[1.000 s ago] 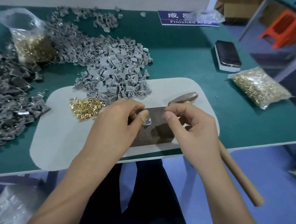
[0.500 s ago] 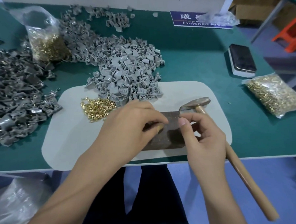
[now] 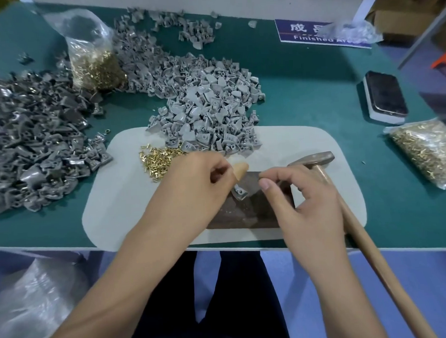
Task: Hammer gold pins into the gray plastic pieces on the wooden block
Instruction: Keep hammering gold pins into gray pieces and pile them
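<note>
One legible item, as I see it from the head view: blue sign (image 3: 310,33) at the table's far edge, white Chinese characters above "Finished Are…" (right end hidden under clear plastic). I read nothing else.

A phone (image 3: 385,95) lies face up (on a white block, perhaps) beside a blue sign (image 3: 313,33).

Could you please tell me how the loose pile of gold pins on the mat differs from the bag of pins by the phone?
The loose pile of gold pins lies bare on the pale mat; the bag of pins is wrapped in clear plastic and lies on the green tabletop. The loose pile is smaller and sits by the left hand; the bag lies far right, beyond the hammer. Both hold the same small gold pins.
</note>
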A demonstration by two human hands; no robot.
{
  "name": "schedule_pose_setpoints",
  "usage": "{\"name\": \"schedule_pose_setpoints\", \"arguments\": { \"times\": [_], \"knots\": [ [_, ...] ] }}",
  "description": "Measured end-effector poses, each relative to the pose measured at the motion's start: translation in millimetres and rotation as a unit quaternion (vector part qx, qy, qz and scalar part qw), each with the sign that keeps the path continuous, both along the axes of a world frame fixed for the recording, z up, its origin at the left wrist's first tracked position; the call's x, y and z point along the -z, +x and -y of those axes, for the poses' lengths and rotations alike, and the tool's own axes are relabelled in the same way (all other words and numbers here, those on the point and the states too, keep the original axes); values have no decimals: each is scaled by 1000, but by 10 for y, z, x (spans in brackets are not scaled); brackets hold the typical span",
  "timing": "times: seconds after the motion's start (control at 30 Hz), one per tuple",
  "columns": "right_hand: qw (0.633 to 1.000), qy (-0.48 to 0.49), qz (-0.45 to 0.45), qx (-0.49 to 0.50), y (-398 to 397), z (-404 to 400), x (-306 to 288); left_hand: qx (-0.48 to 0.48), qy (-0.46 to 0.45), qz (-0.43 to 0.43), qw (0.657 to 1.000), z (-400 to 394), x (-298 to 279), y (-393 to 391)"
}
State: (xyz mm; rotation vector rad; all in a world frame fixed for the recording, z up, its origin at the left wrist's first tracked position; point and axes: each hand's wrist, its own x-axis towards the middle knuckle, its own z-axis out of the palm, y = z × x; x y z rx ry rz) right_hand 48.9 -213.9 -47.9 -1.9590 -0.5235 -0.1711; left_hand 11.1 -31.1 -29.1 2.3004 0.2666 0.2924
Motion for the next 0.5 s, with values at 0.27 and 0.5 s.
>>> {"name": "schedule_pose_setpoints", "arguments": {
  "times": [0.27,0.5],
  "knots": [
    [1000,2,-16,-8,-41,-2,-22,130,67,-8,989,-186,-64,-134],
    [994,-104,-3,-23,-84,-88,-96,111,62,30,991,-126,-34,-115]
  ]
}}
